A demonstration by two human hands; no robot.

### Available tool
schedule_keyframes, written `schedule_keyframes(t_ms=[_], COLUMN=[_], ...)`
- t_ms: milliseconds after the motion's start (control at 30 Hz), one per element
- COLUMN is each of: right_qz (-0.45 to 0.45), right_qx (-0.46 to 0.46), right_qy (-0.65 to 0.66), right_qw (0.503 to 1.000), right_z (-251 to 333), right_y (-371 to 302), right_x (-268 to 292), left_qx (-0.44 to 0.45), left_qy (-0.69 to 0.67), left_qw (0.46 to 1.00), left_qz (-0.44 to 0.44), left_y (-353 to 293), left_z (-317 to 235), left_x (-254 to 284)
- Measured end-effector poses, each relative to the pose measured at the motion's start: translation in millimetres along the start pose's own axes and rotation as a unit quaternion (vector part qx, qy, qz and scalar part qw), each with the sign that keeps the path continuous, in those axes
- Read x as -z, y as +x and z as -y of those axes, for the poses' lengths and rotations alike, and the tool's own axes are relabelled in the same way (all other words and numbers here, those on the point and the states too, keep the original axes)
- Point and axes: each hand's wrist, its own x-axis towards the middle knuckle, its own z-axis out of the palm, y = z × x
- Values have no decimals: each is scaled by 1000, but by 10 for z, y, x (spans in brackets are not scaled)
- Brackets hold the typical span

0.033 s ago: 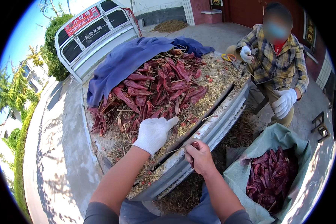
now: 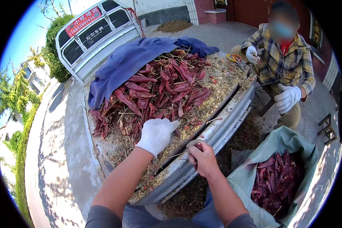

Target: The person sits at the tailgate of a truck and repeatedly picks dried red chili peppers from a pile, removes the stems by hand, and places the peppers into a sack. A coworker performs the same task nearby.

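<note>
My left hand (image 2: 155, 136), in a white knit glove, is over the near edge of the dried red chili pile (image 2: 163, 81). Its fingers look curled, and the back of the hand hides whatever they may hold. My bare right hand (image 2: 202, 157) is closed above the metal edge of the truck bed (image 2: 212, 131). Dark red ends of what looks like a dried chili (image 2: 198, 146) stick out of that fist. A thin pale stalk (image 2: 171, 157) lies to the left of the right hand.
A blue cloth (image 2: 129, 62) covers the pile's far side. A green woven sack (image 2: 243, 182) of chilies stands at the right. Orange-handled scissors (image 2: 233, 57) lie on the bed's far corner. Beyond the bed's edge sits a co-worker (image 2: 287, 62) in white gloves.
My left hand's extended finger has drawn in slightly. The co-worker's lower gloved hand has shifted up and left. My right hand keeps its place.
</note>
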Motion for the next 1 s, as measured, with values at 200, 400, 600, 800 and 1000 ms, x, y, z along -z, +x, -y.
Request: schedule_keyframes(t_ms=[200, 400, 600, 800, 1000], right_qz=[-9, 64, 171, 264, 321], right_qx=[-41, -83, -26, 154, 132], right_qy=[-50, -103, -360, -455, -400], right_qw=[998, 989, 917, 837, 848], right_z=[148, 131, 117, -23, -61], right_y=[226, 82, -110, -148, -192], right_x=[-5, -209, -119, -43, -17], left_qx=[-6, -107, -21, -146, -198], left_qy=[75, -25, -63, 95, -15], left_qw=[996, 993, 996, 964, 951], left_qz=[39, 38, 55, 200, 236], left_y=[-114, -785, -898, -753, -821], left_z=[-37, -581, -605, -481, -323], left_x=[130, 426, 830, 890, 772])
